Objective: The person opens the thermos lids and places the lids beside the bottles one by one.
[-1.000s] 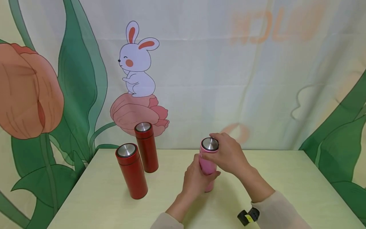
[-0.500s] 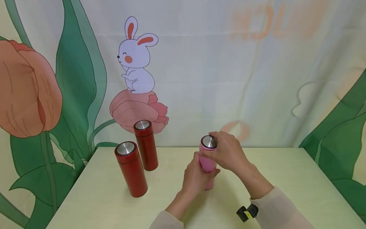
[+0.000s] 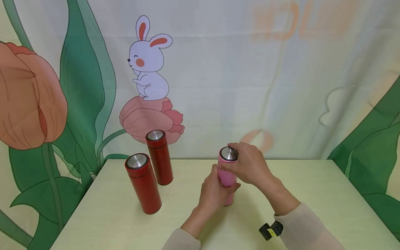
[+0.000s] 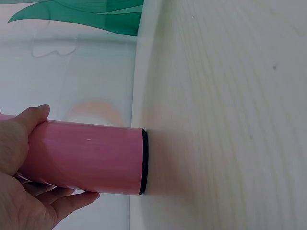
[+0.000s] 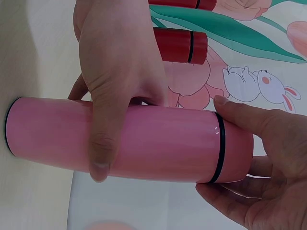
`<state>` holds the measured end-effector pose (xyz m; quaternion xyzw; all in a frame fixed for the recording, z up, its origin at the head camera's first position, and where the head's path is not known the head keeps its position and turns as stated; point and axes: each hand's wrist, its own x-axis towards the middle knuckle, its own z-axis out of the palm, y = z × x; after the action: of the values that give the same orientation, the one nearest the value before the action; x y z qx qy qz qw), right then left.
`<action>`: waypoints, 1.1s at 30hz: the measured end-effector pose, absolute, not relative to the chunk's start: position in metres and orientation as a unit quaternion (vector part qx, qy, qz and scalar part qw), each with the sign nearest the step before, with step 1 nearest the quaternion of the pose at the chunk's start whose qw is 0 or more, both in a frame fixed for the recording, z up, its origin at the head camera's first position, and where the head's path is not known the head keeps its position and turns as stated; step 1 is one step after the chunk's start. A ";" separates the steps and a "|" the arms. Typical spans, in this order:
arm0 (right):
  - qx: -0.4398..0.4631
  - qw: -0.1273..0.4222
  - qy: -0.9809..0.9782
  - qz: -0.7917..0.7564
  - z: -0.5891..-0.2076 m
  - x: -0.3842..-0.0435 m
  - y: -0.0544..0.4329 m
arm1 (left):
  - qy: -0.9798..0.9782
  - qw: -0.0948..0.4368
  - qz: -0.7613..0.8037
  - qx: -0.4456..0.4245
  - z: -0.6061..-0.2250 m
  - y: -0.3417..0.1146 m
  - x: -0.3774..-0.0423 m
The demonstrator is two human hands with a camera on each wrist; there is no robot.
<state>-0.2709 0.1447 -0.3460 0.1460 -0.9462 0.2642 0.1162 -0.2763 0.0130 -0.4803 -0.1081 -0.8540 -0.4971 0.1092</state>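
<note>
Pink flask (image 3: 227, 178) held, red flasks (image 3: 146, 191), rabbit backdrop (image 3: 206, 80)

From my head, the view looks forward and down from well back, the glossy pink cylindrical bottle (image 3: 227, 178) at five o'clock. At my left wrist it sits close, turned sideways, the pale wood-grained tabletop (image 4: 230, 120) at three o'clock; at my right wrist, also close, the tabletop lies at nine. Head and right-wrist views share that bottle, two red cylindrical bottles (image 5: 180, 46) and a white cartoon rabbit (image 5: 242, 85).
</note>
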 end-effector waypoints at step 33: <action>0.230 0.023 -0.918 0.323 -0.338 -0.295 0.166 | -0.851 0.091 -0.506 -0.108 -0.478 0.013 -0.284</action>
<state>-0.2950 0.1655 -0.3380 0.2304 -0.9178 0.3226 0.0230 -0.2837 0.0125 -0.4776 -0.1083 -0.8507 -0.5063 0.0908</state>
